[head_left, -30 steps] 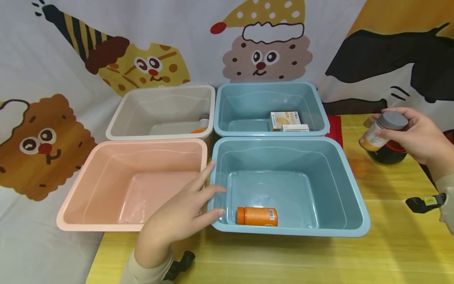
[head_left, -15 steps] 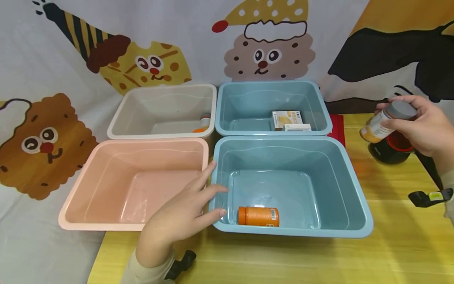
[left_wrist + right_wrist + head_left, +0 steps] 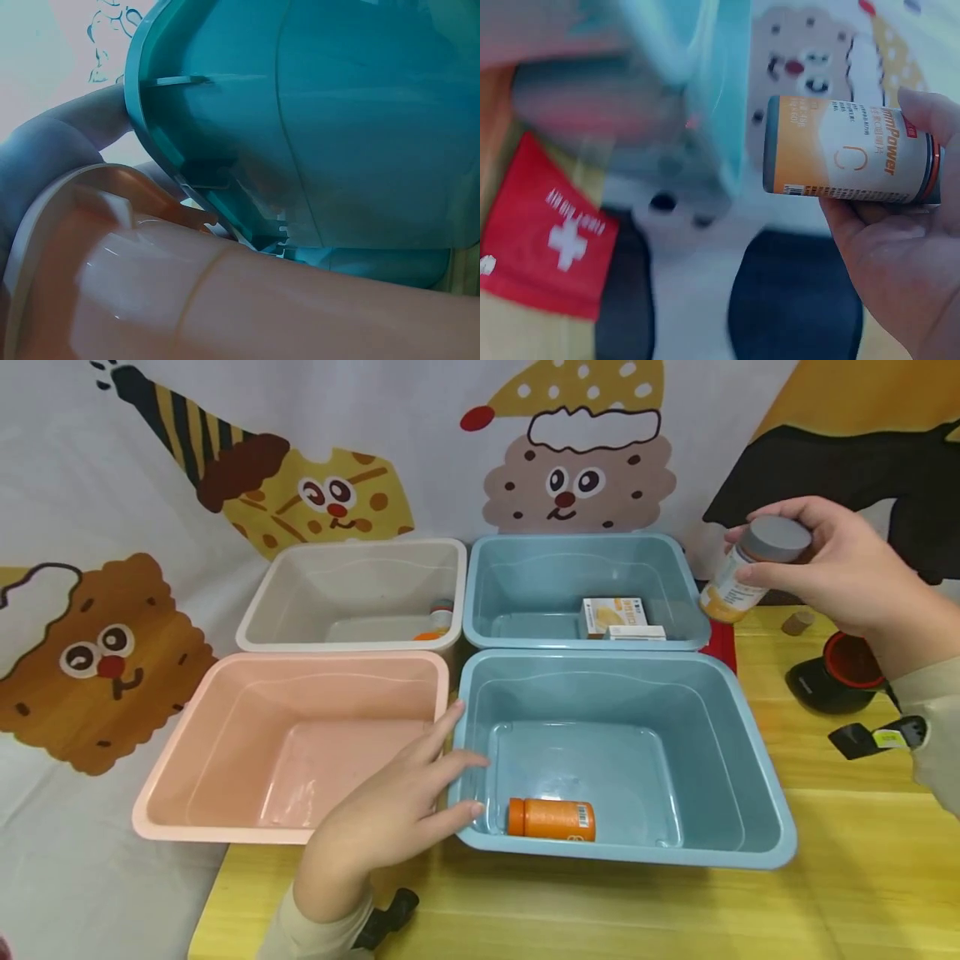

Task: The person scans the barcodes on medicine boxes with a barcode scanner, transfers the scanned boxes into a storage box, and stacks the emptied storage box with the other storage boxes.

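Observation:
My right hand (image 3: 840, 560) grips a pill bottle (image 3: 738, 581) by its grey-capped end, tilted, just past the right rim of the far blue bin (image 3: 517, 585). In the right wrist view the bottle (image 3: 847, 150) shows an orange and white label. My left hand (image 3: 390, 810) rests with spread fingers on the left rim of the near blue bin (image 3: 585, 752), beside the pink bin (image 3: 352, 702). An orange bottle (image 3: 555, 819) lies on its side in the near blue bin. The far blue bin holds two small boxes, one a white and yellow box (image 3: 611, 612).
The beige bin (image 3: 337, 581) at the back left holds a grey-capped bottle (image 3: 441, 612) and something orange. A red first aid kit pouch (image 3: 555, 232) lies right of the bins. A black and red object (image 3: 836, 672) and a cork-like piece (image 3: 797, 623) sit on the wooden table (image 3: 840, 835).
My right hand has lifted the pill bottle and carried it up and left toward the far blue bin, uncovering the black and red object. My left hand has stayed on the rim.

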Demonstrator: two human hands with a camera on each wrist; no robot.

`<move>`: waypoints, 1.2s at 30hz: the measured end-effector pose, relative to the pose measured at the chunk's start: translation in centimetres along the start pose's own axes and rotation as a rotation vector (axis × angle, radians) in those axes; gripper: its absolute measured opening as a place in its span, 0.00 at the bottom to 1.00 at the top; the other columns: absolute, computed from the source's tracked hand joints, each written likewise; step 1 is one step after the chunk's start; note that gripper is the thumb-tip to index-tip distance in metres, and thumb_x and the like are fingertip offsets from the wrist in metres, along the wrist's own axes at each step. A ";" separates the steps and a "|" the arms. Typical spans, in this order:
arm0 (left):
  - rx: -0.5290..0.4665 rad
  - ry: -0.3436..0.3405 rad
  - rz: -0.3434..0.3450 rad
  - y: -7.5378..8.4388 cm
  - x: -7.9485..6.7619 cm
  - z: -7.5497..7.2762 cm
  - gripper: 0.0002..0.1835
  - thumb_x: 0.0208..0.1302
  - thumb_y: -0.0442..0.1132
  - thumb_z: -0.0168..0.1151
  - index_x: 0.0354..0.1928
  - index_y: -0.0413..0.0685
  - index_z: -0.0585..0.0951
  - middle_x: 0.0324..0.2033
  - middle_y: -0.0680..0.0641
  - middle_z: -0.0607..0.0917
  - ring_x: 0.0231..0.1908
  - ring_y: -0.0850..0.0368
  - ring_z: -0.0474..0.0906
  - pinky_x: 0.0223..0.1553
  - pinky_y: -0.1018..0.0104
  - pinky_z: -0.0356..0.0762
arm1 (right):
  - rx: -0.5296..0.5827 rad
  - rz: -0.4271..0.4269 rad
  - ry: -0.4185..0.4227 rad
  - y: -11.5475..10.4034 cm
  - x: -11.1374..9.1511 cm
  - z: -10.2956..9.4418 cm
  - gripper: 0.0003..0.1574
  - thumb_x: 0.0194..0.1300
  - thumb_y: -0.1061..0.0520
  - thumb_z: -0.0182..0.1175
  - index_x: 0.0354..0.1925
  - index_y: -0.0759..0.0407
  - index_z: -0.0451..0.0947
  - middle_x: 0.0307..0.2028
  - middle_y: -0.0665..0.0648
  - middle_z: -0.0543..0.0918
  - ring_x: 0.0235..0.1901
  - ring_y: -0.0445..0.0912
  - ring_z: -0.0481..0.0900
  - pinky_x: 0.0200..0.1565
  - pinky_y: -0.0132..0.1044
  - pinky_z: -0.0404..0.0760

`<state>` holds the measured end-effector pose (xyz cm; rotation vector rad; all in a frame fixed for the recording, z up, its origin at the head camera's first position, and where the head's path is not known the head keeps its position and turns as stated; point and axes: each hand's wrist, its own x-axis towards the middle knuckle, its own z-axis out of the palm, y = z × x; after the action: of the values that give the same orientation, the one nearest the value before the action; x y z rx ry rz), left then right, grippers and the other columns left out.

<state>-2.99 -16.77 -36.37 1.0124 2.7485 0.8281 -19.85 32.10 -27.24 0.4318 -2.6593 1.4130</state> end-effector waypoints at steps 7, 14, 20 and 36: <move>0.006 0.028 0.030 -0.2 0.0 0.0 0.23 0.76 0.57 0.64 0.65 0.55 0.81 0.85 0.39 0.49 0.82 0.43 0.49 0.73 0.41 0.66 | -0.019 -0.096 -0.167 -4.5 1.5 3.8 0.35 0.65 0.70 0.74 0.65 0.56 0.73 0.60 0.49 0.84 0.50 0.37 0.85 0.47 0.21 0.81; -0.005 0.010 0.021 -0.2 0.0 0.0 0.23 0.77 0.57 0.63 0.65 0.54 0.81 0.85 0.39 0.49 0.83 0.44 0.48 0.74 0.42 0.65 | -0.061 -0.235 -0.350 -7.6 2.8 8.5 0.33 0.62 0.68 0.77 0.61 0.60 0.74 0.55 0.54 0.85 0.44 0.47 0.86 0.44 0.29 0.86; -0.018 0.002 0.009 -0.1 -0.1 -0.1 0.23 0.77 0.57 0.63 0.65 0.55 0.81 0.85 0.41 0.46 0.82 0.42 0.49 0.74 0.41 0.65 | -0.146 -0.341 -0.470 -10.3 3.8 12.5 0.32 0.64 0.59 0.79 0.61 0.56 0.77 0.48 0.51 0.85 0.41 0.46 0.83 0.40 0.34 0.84; -0.002 0.009 0.032 -0.5 -0.2 -0.3 0.23 0.77 0.57 0.62 0.65 0.53 0.81 0.85 0.39 0.49 0.83 0.44 0.49 0.73 0.42 0.66 | -0.132 -0.342 -0.344 -14.2 6.7 22.0 0.38 0.61 0.59 0.79 0.64 0.58 0.71 0.61 0.57 0.79 0.53 0.51 0.80 0.54 0.48 0.83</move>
<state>-3.17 -17.34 -36.44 1.0576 2.7455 0.8414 -21.11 5.13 -26.88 1.1418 -2.7253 1.1398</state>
